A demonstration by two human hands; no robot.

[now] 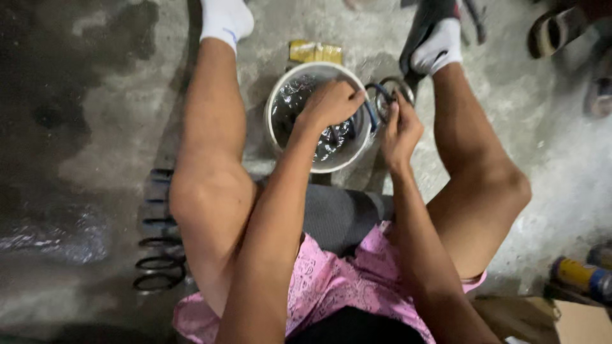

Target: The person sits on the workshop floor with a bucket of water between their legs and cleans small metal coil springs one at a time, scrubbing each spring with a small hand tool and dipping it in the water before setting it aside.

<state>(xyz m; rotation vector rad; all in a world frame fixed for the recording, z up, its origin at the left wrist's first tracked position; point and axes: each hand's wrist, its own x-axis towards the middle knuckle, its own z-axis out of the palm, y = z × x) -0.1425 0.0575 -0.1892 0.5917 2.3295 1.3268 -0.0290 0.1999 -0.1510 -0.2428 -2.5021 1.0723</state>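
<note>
I sit on the concrete floor with a white bucket (275, 102) between my legs; it holds dark liquid and several black parts. My left hand (331, 102) reaches over the bucket's right rim and grips a dark blue-black rubber ring (376, 102). My right hand (400, 130) is just right of the bucket and holds the same ring from the other side, together with a metal ring (403, 86) next to it. Both hands are closed on the rings above the bucket's right edge.
Several black rubber rings (159, 255) lie in a row on the floor left of my left knee. A yellow packet (315, 51) lies behind the bucket. A sandal (558, 28) is at top right, and a yellow and blue can (583, 277) lies at lower right.
</note>
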